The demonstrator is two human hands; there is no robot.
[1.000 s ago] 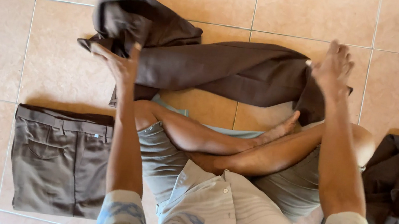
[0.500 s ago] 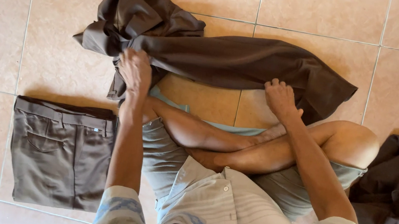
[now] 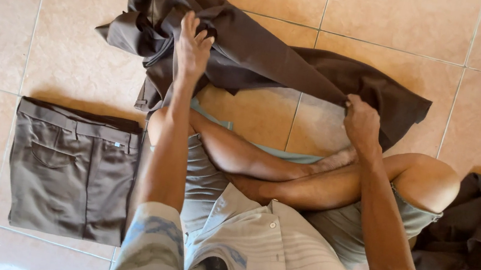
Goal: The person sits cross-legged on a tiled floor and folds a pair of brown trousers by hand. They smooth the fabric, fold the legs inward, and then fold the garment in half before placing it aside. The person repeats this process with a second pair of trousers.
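A pair of dark brown trousers (image 3: 263, 57) lies crumpled across the tiled floor in front of my crossed legs. My left hand (image 3: 192, 48) rests on the bunched waist end at the upper left, fingers closed into the cloth. My right hand (image 3: 361, 121) pinches the lower edge of a trouser leg near the middle right. The leg's far end (image 3: 402, 107) spreads flat toward the right.
A folded grey-brown pair of trousers (image 3: 71, 171) lies on the floor at my left. A heap of dark garments (image 3: 479, 247) sits at my right. I sit cross-legged on beige tiles (image 3: 55, 36), in a striped shirt and grey shorts.
My left hand has moved up onto the bunched waist end. My right hand came down from the far right end to the leg's lower edge and gripped it. The trousers shifted slightly.
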